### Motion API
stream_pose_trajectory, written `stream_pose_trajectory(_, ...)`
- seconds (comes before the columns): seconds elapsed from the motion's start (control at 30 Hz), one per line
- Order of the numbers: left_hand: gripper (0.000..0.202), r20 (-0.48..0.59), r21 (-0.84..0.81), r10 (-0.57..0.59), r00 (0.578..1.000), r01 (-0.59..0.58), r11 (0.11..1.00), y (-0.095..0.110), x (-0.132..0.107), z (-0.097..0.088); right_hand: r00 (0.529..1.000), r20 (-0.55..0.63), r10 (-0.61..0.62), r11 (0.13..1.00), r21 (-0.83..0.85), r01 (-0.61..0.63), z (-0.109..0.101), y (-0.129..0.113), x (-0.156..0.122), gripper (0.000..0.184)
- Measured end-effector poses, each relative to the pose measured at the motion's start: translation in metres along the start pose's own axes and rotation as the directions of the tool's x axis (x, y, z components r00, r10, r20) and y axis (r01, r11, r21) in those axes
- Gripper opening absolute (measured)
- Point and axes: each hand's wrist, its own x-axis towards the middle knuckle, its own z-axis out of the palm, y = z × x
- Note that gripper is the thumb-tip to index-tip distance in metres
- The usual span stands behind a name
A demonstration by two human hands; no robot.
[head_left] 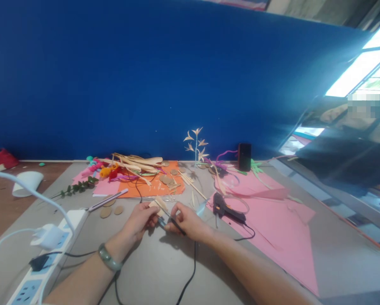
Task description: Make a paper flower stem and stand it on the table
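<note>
My left hand (142, 219) is closed, pinching a small pale tan piece of husk-like material (158, 203) by its left side. In my right hand (186, 222) is what looks like a pair of scissors (178, 226), dark at the handle. The slim metal part slants up-left across the pale piece, and a bluish part shows below it between the hands. My right fingers are wrapped round the handle, partly hiding it. Both hands are close together just above the grey table (151, 262).
A black glue gun (228, 210) lies on pink sheets (281, 237) to the right. Behind stand a flower stem with pale blooms (196, 144) and a dark box (244, 157). Pale strips (135, 163) lie on orange paper (135, 188). A power strip (54, 254) and cables are left.
</note>
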Motion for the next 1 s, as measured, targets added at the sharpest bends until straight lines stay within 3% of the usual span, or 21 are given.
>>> stream_pose_trajectory(0.23,0.021,-0.006,-0.025,0.0,1.0,0.0,1.0,-0.003,0.003,-0.002,1.0,-0.007,-0.005,0.999,0.04,0.006,-0.001,0.004,0.003,0.049)
stream_pose_trajectory(0.53,0.026,0.13,-0.044,0.085,0.988,-0.08,0.996,-0.009,-0.001,0.003,0.985,-0.146,-0.093,0.943,0.306,0.135,0.002,-0.009,-0.002,0.058)
stream_pose_trajectory(0.9,0.032,0.168,0.031,0.07,0.983,-0.076,0.997,-0.009,-0.003,0.004,0.973,-0.178,-0.144,0.934,0.301,0.194,0.007,-0.012,-0.006,0.059)
stream_pose_trajectory(1.0,0.032,0.133,0.019,0.081,0.988,-0.084,0.996,-0.01,0.0,0.002,0.963,-0.209,-0.168,0.922,0.311,0.228,0.007,-0.014,-0.007,0.056)
